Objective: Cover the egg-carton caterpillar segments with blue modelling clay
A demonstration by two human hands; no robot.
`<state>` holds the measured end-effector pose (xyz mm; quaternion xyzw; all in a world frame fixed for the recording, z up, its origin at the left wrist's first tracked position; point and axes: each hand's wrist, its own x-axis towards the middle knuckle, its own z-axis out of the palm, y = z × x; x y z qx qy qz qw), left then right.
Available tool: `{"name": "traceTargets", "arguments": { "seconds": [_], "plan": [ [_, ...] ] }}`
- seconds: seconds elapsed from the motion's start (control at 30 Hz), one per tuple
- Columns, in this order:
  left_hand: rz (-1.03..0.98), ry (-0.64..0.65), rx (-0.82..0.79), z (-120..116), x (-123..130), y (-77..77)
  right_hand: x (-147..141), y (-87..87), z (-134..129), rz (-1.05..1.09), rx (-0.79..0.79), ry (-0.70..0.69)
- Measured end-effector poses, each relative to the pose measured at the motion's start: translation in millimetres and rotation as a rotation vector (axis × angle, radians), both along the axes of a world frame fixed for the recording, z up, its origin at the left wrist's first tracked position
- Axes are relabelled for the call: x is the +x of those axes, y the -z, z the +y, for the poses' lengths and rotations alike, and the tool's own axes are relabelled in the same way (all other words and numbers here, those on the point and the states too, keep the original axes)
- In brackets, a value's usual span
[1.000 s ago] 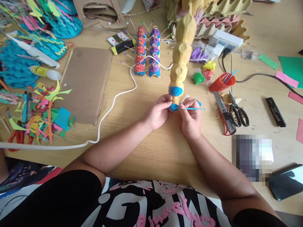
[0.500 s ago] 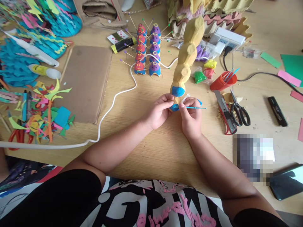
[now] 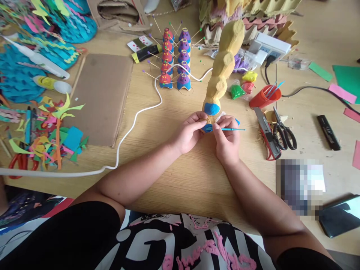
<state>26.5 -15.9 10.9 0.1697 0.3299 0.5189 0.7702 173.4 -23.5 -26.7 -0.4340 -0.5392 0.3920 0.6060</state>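
Note:
A long yellow strip of egg-carton cups [image 3: 223, 63] stretches away from me, with blue clay [image 3: 211, 108] on one cup and more blue at its near end. My left hand [image 3: 189, 132] pinches the near end from the left, fingers closed on it. My right hand [image 3: 228, 138] is closed round a thin blue modelling tool [image 3: 232, 129], whose tip lies against the blue clay at the near end. Behind my right fingers show a bit of clear plastic wrap and a blue lump, partly hidden.
Red and purple egg-carton figures [image 3: 183, 56] with pins stand behind. To the right lie a red cup [image 3: 261, 96], a box cutter [image 3: 267, 133], scissors [image 3: 284, 131] and a black marker [image 3: 328, 132]. A white cord [image 3: 135, 120] runs left past cardboard [image 3: 101, 97] and paper scraps [image 3: 57, 131].
The blue tool has shifted very slightly at the near cup. Both hands otherwise hold almost the same position.

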Motion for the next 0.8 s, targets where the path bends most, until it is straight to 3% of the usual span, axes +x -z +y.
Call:
{"name": "traceTargets", "arguments": {
  "seconds": [0.8],
  "plan": [
    [-0.021,0.029,-0.01,-0.2,0.7,-1.0,-1.5,0.9,1.0,0.013,-0.012,0.018]
  ]
}}
